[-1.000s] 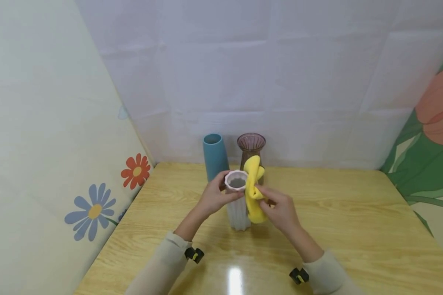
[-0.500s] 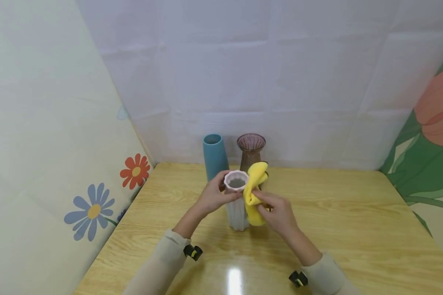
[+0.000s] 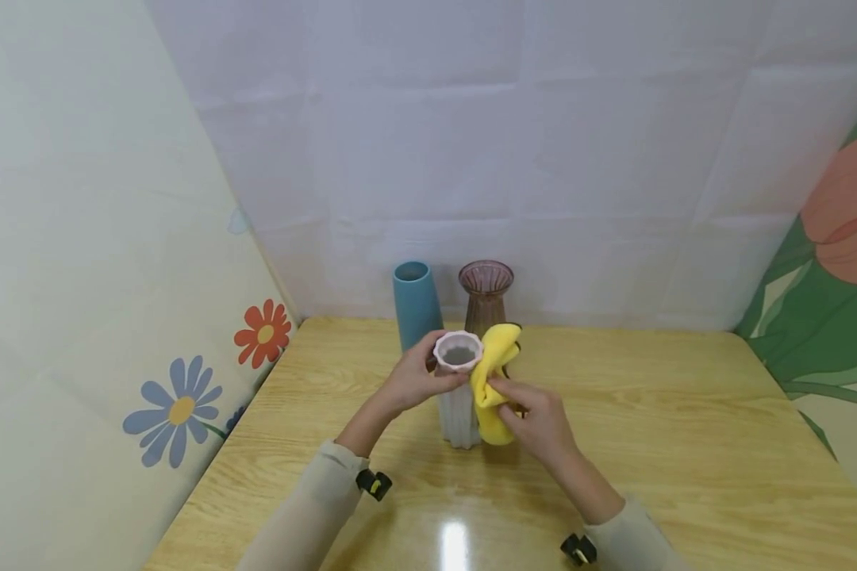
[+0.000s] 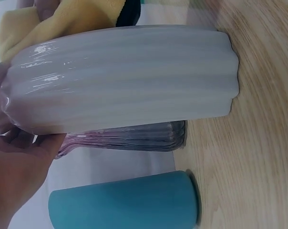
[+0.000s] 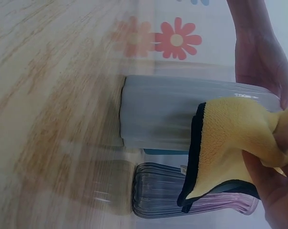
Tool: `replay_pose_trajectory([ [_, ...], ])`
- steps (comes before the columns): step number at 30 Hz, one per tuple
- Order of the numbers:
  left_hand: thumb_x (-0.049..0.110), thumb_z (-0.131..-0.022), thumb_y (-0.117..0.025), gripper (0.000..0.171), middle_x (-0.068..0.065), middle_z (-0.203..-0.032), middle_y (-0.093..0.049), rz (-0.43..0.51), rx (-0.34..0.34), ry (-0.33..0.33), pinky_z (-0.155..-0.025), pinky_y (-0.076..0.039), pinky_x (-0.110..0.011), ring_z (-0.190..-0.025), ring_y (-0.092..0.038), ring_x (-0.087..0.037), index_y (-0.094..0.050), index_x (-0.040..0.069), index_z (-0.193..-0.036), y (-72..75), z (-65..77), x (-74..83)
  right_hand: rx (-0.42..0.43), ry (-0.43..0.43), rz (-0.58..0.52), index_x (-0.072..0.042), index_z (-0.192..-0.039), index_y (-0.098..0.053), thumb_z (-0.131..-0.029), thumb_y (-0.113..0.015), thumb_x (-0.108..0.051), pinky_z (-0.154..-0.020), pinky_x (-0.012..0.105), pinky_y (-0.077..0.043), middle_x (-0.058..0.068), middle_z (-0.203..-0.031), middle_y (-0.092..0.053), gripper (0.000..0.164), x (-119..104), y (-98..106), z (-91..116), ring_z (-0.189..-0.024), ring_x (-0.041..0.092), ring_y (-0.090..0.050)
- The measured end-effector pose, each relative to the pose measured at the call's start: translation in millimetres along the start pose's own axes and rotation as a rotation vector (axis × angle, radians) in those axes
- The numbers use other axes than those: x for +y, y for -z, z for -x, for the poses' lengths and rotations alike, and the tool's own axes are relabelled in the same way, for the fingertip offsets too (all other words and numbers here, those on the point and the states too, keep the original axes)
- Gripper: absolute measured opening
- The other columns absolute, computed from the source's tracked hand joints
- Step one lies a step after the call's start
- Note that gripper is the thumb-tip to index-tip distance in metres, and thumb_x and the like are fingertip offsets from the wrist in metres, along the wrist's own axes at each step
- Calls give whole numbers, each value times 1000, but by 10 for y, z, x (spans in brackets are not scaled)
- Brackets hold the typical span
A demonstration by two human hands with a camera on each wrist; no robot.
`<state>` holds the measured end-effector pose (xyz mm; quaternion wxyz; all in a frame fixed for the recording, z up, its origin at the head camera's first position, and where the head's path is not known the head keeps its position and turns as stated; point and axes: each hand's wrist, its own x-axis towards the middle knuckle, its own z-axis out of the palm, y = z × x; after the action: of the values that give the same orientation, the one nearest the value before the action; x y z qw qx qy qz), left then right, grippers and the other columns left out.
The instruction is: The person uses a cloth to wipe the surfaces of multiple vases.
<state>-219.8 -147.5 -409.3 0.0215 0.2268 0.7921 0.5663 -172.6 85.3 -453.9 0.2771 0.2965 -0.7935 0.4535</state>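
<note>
A white fluted vase (image 3: 459,412) with a scalloped rim stands upright in the middle of the head view. My left hand (image 3: 414,381) grips it near the top, thumb in front and fingers round the far side. On the other side, my right hand (image 3: 539,412) pinches a bunched yellow cloth (image 3: 496,357) with a dark edge, which lies against the vase's right side near the rim. In the right wrist view the cloth (image 5: 230,138) hangs in folds from thumb and fingers, covering part of the vase (image 5: 158,109).
Behind the white vase stand a blue vase (image 3: 416,301) at left and a purple ribbed glass vase (image 3: 486,293) at right, partly hidden by the cloth. All are on a wood-grain table (image 3: 685,412). A white sheet (image 3: 428,159) hangs behind its far edge.
The cloth has slid a little downward and its top has folded over to the right, the right hand shifting slightly with it. The left hand and the vases have stayed in place.
</note>
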Motion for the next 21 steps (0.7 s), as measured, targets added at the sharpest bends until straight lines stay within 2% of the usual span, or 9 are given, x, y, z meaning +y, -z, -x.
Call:
replay_pose_trajectory([
  [10, 9, -84, -80, 67, -14, -133, -59, -17, -12, -40, -104, -48, -50, -122, -57, -29, -48, 4, -142, -8, -5, -13, -11, 18, 22, 2, -107, -77, -73, -73, 16, -54, 27, -57, 17, -103, -76, 37, 28, -4, 107, -69, 12, -68],
  [16, 9, -86, -78, 66, -13, -133, -58, -6, -30, -47, -101, -49, -45, -120, -58, -27, -47, 6, -144, -13, 4, -7, -65, -41, 7, 0, -107, -77, -74, -73, 15, -54, 24, -54, 17, -103, -76, 37, 42, -8, 196, -66, 3, -60],
  [21, 8, -86, -77, 68, -15, -132, -59, -12, -27, -58, -95, -51, -40, -115, -58, -27, -46, 6, -146, -14, 7, 2, -93, -69, -4, -2, -105, -78, -75, -72, 13, -55, 20, -54, 17, -102, -76, 35, 62, -20, 252, -66, 2, -60],
])
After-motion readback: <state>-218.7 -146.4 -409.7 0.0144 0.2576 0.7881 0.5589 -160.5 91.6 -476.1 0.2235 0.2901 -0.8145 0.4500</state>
